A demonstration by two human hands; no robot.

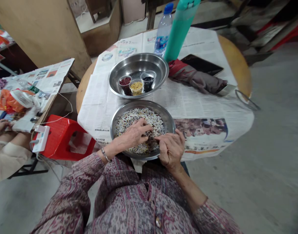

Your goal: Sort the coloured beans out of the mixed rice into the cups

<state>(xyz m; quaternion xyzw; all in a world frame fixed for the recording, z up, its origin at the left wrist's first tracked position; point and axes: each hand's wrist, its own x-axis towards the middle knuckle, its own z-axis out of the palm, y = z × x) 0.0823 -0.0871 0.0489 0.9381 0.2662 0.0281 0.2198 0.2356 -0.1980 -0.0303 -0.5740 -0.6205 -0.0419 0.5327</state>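
A steel basin (169,121) close to my body holds a mix of white grains (141,113) with darker and yellow beans among them. Over its middle lies my left hand (134,134), fingers apart, with the fingertips at a darker patch of the mix. My right hand (172,149) is at the basin's right rim, index finger stretched into the grains, the other fingers curled; I see nothing held. Just beyond stands a second steel basin (136,61) with three clear cups: dark red beans (125,82), yellow beans (136,87) and black beans (148,80).
Newspaper (95,104) covers the round table. Behind the far basin stand a water bottle (162,35) and a green bottle (179,32); a folded umbrella (200,78) and a dark tablet (202,64) lie right. Left are a red stool (66,136), a power strip (41,139) and another person's hand (1,126).
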